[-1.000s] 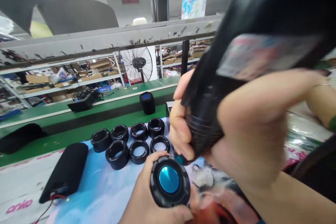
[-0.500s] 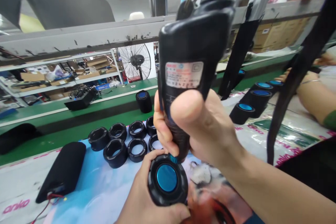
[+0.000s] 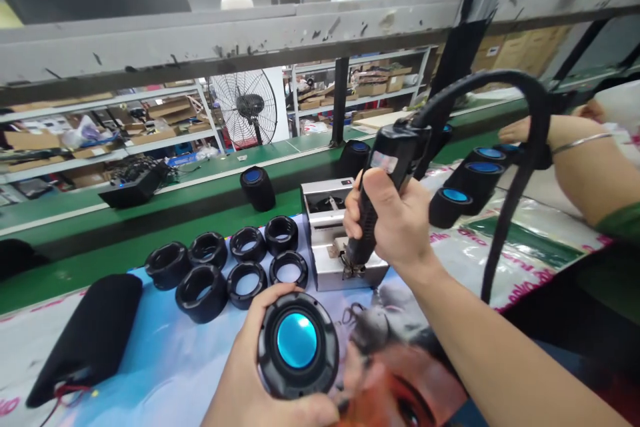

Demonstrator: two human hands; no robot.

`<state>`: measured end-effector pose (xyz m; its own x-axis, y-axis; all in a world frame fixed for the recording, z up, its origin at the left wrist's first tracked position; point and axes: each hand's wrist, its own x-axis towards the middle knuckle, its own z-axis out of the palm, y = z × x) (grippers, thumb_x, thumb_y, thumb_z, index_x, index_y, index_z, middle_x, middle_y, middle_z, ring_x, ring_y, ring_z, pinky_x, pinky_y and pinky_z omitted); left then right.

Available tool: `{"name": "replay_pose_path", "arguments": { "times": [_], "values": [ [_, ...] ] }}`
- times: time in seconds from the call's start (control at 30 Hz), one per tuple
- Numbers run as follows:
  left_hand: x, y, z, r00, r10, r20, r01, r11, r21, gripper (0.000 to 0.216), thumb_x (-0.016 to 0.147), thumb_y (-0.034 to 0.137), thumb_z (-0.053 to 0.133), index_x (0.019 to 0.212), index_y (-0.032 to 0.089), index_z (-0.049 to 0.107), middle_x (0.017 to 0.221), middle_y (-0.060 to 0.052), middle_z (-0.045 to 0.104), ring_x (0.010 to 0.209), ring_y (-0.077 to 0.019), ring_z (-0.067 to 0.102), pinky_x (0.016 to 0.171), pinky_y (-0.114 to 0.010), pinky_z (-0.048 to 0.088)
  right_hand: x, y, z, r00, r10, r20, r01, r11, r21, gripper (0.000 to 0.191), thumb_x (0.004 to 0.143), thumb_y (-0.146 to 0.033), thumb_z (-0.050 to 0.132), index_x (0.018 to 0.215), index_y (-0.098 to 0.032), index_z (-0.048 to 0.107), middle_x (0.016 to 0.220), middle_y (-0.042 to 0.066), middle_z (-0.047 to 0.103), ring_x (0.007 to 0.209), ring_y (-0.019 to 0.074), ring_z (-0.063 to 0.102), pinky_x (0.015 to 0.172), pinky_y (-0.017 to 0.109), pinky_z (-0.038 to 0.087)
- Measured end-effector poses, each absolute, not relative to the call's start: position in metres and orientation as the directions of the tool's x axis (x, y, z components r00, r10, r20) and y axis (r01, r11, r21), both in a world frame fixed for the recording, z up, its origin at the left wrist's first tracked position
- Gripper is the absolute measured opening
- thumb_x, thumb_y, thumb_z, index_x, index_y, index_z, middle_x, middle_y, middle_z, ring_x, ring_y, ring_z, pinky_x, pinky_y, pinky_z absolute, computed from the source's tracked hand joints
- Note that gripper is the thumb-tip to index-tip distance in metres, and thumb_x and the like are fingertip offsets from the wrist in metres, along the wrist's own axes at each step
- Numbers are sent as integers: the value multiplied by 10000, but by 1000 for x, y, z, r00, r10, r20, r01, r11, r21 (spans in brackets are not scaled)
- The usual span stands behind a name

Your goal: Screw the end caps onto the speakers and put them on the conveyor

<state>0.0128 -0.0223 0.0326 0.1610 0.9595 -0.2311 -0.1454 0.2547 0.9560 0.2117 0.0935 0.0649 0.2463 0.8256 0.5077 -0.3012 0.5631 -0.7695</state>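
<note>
My left hand is wrapped round a round black speaker end cap with a shiny blue centre, held face up near the bottom of the view. My right hand grips a black electric screwdriver with a thick black cable looping to the right. The screwdriver's tip points down into a small silver metal box behind the end cap.
Several black ring parts lie in two rows left of the box. A black fabric-covered speaker body with red wires lies far left. A green conveyor carries a black speaker. Another person's arm and blue-topped speakers are at right.
My right hand has moved the screwdriver away from the end cap, back and to the right, down to the silver box. The view has tilted, revealing the box and the cable.
</note>
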Motion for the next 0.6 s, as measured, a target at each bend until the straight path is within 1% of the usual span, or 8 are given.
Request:
{"name": "replay_pose_path", "arguments": {
  "times": [0.07, 0.13, 0.2, 0.3, 0.4, 0.43, 0.5, 0.6],
  "values": [
    [11, -22, 32, 176, 959, -221, -148, 248, 958, 957, 469, 191, 990, 1320, 251, 557, 1023, -56, 845, 840, -294, 824, 784, -355, 652, 213, 91, 66, 217, 853, 475, -327, 522, -788, 586, 721, -645, 982, 704, -212, 587, 501, -36, 580, 324, 126, 517, 322, 233, 404],
    [8, -21, 30, 212, 951, -224, -166, 260, 951, 1016, 451, 202, 1047, 1337, 259, 553, 1049, -59, 835, 876, -304, 827, 797, -359, 655, 216, 85, 71, 172, 887, 430, -356, 462, -812, 600, 692, -663, 989, 683, -216, 589, 481, -26, 572, 298, 136, 494, 298, 249, 396],
    [3, -19, 26, 249, 939, -236, -173, 283, 943, 1140, 379, 271, 1133, 1358, 268, 548, 1075, -69, 822, 890, -321, 826, 783, -362, 661, 218, 74, 81, 152, 901, 407, -394, 433, -811, 611, 664, -722, 977, 710, -226, 624, 473, -33, 566, 274, 131, 456, 282, 262, 393],
    [-3, -15, 17, 241, 948, -208, -122, 243, 962, 1292, 237, 375, 1178, 1369, 265, 566, 1123, -95, 803, 938, -343, 810, 794, -363, 664, 216, 53, 105, 213, 872, 440, -426, 488, -761, 613, 672, -805, 920, 789, -251, 687, 487, -65, 535, 289, 109, 416, 309, 266, 415],
    [-3, -13, 9, 195, 971, -138, -136, 167, 977, 1332, 130, 371, 1169, 1331, 271, 604, 1130, -89, 787, 1023, -376, 783, 857, -400, 658, 204, 33, 135, 200, 873, 445, -429, 487, -761, 574, 726, -823, 866, 802, -277, 707, 477, -81, 483, 275, 108, 362, 303, 279, 386],
    [-2, -13, 8, 187, 974, -125, -164, 156, 974, 1316, 122, 358, 1167, 1313, 277, 613, 1122, -81, 784, 1032, -379, 776, 862, -410, 654, 198, 27, 144, 172, 882, 439, -435, 467, -769, 569, 741, -834, 846, 798, -286, 703, 471, -85, 480, 260, 109, 346, 290, 285, 376],
    [1, -13, 9, 203, 972, -117, -215, 161, 963, 1247, 171, 325, 1167, 1289, 276, 617, 1104, -71, 780, 993, -355, 769, 828, -394, 641, 185, 18, 157, 88, 904, 418, -464, 408, -786, 577, 754, -859, 812, 770, -297, 681, 439, -92, 478, 214, 116, 321, 250, 289, 348],
    [3, -13, 15, 280, 949, -145, -200, 206, 958, 1184, 254, 189, 1134, 1304, 262, 590, 1064, -35, 778, 894, -277, 747, 730, -304, 599, 167, 9, 164, -46, 922, 384, -510, 308, -803, 590, 770, -871, 780, 750, -292, 668, 395, -89, 493, 176, 142, 349, 226, 294, 370]
  ]
}}
